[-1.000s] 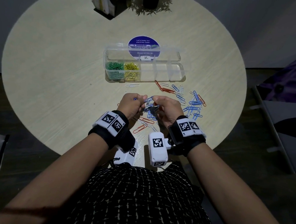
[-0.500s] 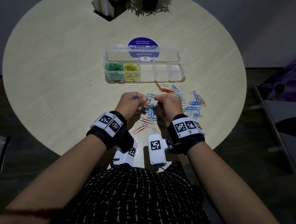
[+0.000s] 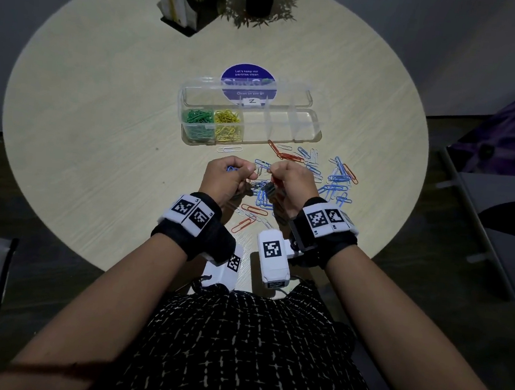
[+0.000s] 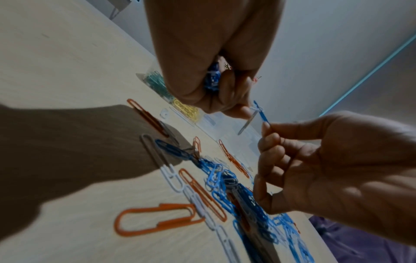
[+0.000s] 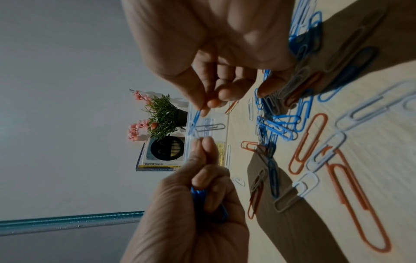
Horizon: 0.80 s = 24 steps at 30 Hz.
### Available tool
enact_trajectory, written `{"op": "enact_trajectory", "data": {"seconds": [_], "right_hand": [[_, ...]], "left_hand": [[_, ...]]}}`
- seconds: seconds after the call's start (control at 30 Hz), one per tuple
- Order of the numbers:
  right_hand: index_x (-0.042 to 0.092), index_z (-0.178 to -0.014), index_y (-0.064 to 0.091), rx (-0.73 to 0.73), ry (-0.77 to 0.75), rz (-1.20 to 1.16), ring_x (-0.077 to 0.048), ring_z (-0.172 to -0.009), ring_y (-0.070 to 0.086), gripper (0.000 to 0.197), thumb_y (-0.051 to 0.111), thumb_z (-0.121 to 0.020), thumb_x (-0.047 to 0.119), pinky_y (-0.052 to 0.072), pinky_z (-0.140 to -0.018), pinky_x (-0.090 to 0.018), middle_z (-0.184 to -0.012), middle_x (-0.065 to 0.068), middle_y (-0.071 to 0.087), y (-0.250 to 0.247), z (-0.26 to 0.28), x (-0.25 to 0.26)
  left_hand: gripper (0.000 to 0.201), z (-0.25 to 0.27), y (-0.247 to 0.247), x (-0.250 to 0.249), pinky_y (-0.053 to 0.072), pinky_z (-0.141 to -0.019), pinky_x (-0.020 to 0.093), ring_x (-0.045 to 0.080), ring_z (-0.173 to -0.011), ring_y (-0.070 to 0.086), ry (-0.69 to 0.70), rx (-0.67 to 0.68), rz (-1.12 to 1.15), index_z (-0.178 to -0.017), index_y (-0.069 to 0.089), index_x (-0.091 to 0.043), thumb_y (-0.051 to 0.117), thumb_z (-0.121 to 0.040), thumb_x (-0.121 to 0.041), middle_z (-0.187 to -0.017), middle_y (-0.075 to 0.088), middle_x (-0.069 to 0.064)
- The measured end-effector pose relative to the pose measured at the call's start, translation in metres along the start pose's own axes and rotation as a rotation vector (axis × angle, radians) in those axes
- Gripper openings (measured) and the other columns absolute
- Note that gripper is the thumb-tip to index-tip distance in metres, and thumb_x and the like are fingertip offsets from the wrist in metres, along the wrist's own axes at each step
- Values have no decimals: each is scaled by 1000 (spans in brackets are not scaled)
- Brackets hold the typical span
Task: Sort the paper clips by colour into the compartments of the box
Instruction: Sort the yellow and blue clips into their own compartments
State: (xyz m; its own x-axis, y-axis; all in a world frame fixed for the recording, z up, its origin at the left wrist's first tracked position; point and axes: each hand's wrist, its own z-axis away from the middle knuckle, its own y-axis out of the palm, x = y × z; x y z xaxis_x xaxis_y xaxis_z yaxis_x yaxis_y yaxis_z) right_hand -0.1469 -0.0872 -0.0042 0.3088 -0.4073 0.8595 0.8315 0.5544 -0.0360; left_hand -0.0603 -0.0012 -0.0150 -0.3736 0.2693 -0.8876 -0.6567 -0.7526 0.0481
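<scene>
Pale round table (image 3: pixel 100 116): a thin blue clip (image 4: pixel 261 113), linked with a grey clip (image 4: pixel 246 124), stretches between both hands. Right hand (image 3: pixel 292 182) pinches its end; left hand (image 3: pixel 229 179) pinches the grey clip, fist clutching blue clips (image 4: pixel 212 78).

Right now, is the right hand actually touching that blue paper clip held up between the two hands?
Touching. In the left wrist view, the right hand pinches the lower end of the blue paper clip between its fingertips, with no gap showing.

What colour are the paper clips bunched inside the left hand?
Blue. The bunch of clips in the left hand shows best in the right wrist view.
</scene>
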Motion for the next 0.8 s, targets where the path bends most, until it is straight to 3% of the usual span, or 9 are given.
{"op": "enact_trajectory", "data": {"seconds": [0.13,0.27,0.4,0.53,0.63,0.73,0.8], "right_hand": [[14,-57,51,42,-42,48,-11,-48,37,36,46,-86,-7,32,-52,-23,-50,0,44,0,-4,3],[13,-60,51,102,-20,31,-15,-52,35,35,43,-87,-8,30,-54,-25,-58,-4,40,1,-9,2],[13,-62,49,143,43,18,-11,-42,34,33,41,-89,-4,25,-46,-18,-57,-4,37,1,-6,2],[12,-64,48,195,123,-123,-2,-32,32,33,35,-92,1,20,-51,-21,-55,0,36,6,-2,3],[12,-66,49,191,162,-177,-3,-32,30,32,34,-93,3,21,-48,-20,-41,6,37,6,-4,3],[9,-66,48,191,228,-258,-4,-29,28,30,36,-93,5,21,-38,-15,-33,9,32,4,-3,4],[10,-65,47,190,285,-309,-4,-27,26,30,37,-93,7,20,-43,-16,-31,9,30,3,-2,5]], "left_hand": [[26,1,0,-4,23,-33,8,0,-27,31,-63,-1,235,-69,54,-6,51,-93,3,-49,58,-4],[26,2,-1,-7,21,-31,6,-2,-26,30,-93,8,231,-70,52,-5,49,-94,3,-42,58,-5],[25,3,0,-4,21,-32,8,0,-24,29,-111,30,219,-71,50,-4,47,-95,2,-32,49,-4],[27,-3,0,1,31,-38,10,-1,-28,34,-14,-11,80,-68,56,-8,51,-92,3,-42,60,-7],[28,-1,1,0,36,-39,10,-4,-30,39,64,-59,-63,-67,57,-15,56,-91,-1,-48,62,-8],[21,9,6,-7,36,-39,2,-7,-34,46,199,-116,-173,-71,58,-10,58,-90,-1,-62,57,-4],[13,11,7,-8,38,-44,1,-12,-40,49,297,-142,-265,-78,60,-9,59,-89,-1,-63,54,-5]]}}
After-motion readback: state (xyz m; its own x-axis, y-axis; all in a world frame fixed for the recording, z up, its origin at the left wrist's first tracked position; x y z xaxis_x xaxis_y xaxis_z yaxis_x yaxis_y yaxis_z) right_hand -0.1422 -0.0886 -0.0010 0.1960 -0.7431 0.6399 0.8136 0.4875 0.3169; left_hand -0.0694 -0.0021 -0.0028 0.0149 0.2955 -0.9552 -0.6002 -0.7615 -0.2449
